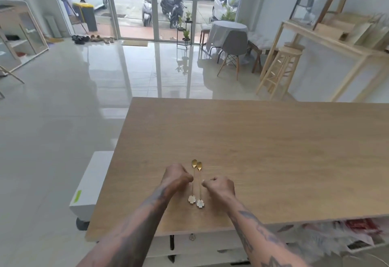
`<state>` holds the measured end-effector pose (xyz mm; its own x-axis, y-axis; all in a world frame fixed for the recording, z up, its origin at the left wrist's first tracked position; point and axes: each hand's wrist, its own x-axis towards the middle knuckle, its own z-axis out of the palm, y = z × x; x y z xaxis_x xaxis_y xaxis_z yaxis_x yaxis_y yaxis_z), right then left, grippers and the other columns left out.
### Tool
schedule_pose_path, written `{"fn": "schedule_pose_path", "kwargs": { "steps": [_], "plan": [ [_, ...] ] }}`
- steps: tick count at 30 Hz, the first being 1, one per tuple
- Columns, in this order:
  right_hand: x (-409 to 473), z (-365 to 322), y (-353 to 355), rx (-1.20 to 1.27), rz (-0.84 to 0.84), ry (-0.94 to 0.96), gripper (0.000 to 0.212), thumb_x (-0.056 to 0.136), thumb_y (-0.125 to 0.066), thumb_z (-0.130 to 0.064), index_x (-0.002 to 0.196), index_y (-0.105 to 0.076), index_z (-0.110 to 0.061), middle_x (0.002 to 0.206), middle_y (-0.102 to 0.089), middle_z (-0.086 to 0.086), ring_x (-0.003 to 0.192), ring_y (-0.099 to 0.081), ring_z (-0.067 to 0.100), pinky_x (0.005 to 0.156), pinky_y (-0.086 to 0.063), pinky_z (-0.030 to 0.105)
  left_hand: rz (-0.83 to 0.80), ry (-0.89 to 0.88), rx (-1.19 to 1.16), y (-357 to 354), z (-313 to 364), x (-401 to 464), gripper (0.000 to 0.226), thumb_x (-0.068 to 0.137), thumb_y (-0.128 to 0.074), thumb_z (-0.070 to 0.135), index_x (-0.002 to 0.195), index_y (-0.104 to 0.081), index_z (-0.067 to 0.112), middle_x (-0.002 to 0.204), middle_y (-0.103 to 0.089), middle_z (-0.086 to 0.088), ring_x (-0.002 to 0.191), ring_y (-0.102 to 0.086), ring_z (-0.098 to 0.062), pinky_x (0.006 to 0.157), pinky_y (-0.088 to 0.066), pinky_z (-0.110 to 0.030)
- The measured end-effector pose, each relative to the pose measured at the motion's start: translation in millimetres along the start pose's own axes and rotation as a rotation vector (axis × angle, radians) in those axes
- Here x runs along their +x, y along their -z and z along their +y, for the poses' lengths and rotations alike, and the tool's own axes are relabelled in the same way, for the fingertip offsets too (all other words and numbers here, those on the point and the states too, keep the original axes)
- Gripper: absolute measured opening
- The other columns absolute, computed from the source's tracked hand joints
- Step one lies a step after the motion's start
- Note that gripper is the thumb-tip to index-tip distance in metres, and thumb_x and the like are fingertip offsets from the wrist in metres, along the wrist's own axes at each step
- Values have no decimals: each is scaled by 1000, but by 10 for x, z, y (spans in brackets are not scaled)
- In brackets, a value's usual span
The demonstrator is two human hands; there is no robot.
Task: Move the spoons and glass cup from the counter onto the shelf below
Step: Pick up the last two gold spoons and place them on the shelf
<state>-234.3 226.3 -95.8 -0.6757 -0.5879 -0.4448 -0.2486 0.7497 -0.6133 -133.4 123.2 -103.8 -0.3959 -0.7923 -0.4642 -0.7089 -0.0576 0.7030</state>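
Two thin gold spoons with white flower-shaped handle ends lie side by side on the wooden counter (273,151), bowls pointing away from me. The left spoon (193,182) and the right spoon (199,184) almost touch. My left hand (175,175) is curled just left of the stems, its fingertips at the left spoon's stem. My right hand (220,185) is curled just right of them, fingertips close to the right spoon. Neither spoon is lifted. No glass cup is visible. Part of the shelf below (210,245) shows under the counter's near edge.
A white box (90,184) stands on the floor left of the counter. Red and white items (357,231) sit on the lower level at the right. Glossy floor, a wooden stool (282,66) and a side table lie beyond the counter.
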Motion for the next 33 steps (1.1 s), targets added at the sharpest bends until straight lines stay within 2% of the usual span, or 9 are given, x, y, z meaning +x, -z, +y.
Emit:
{"fn": "schedule_pose_path", "kwargs": {
  "steps": [3,6,9,13,17,21,23,26,33],
  "plan": [
    [111,1,-80,-47,-3,-58,34,78,-66,-30,51,-53,-15,56,-53,-3,53,-48,12,46,-33,24,-18,50,61,-36,15,93,18,73,-74,18,76,-77,0,74,-75,-10,65,-68,-21,62,-57,-30],
    [176,-56,-116,-133,-3,-92,14,77,-62,-27,68,-64,-17,74,-60,2,68,-55,19,50,-36,22,-39,87,86,-40,74,168,13,66,-73,7,56,-65,9,61,-62,-7,59,-64,-21,50,-45,-24],
    [217,-116,-153,-252,42,-106,20,77,-59,-24,85,-72,-12,87,-67,4,76,-57,21,61,-42,23,-24,92,124,-47,111,209,16,65,-70,3,55,-62,12,67,-72,-12,66,-74,-22,54,-54,-24],
    [163,-107,-187,-353,70,-45,17,79,-57,-21,63,-53,-16,65,-51,-4,70,-55,19,47,-30,21,-17,56,187,-47,76,147,8,70,-71,9,65,-65,12,74,-73,-5,71,-73,-18,63,-61,-29],
    [110,-10,-116,-189,9,-12,26,78,-57,-26,55,-47,-19,70,-57,0,67,-54,19,46,-31,22,-8,28,79,36,-49,-7,14,68,-74,25,63,-69,12,57,-64,1,50,-58,-11,47,-42,-21],
    [-21,7,145,-6,84,66,43,78,-64,-28,43,-42,-20,47,-43,-6,43,-38,10,39,-25,22,71,-32,-94,227,-26,-234,19,71,-75,25,70,-78,7,43,-66,3,34,-58,2,34,-35,-10],
    [-133,-63,367,45,124,137,42,79,-64,-27,43,-42,-20,46,-41,-6,41,-34,10,35,-22,21,152,-95,-152,349,114,-410,15,73,-77,25,74,-78,10,49,-70,2,35,-59,4,33,-37,-10],
    [-406,-193,785,133,156,286,37,80,-65,-26,49,-46,-19,52,-45,-1,48,-38,15,46,-26,24,239,-221,-191,518,404,-806,15,76,-79,28,80,-77,13,67,-77,-1,52,-70,0,44,-43,-13],
    [-1352,-225,1700,255,211,508,24,78,-64,-26,61,-51,-15,62,-44,5,60,-38,17,57,-28,30,397,-385,-236,622,930,-1948,11,72,-76,23,75,-79,13,61,-75,-5,57,-73,-9,40,-40,-14]
  ]
}}
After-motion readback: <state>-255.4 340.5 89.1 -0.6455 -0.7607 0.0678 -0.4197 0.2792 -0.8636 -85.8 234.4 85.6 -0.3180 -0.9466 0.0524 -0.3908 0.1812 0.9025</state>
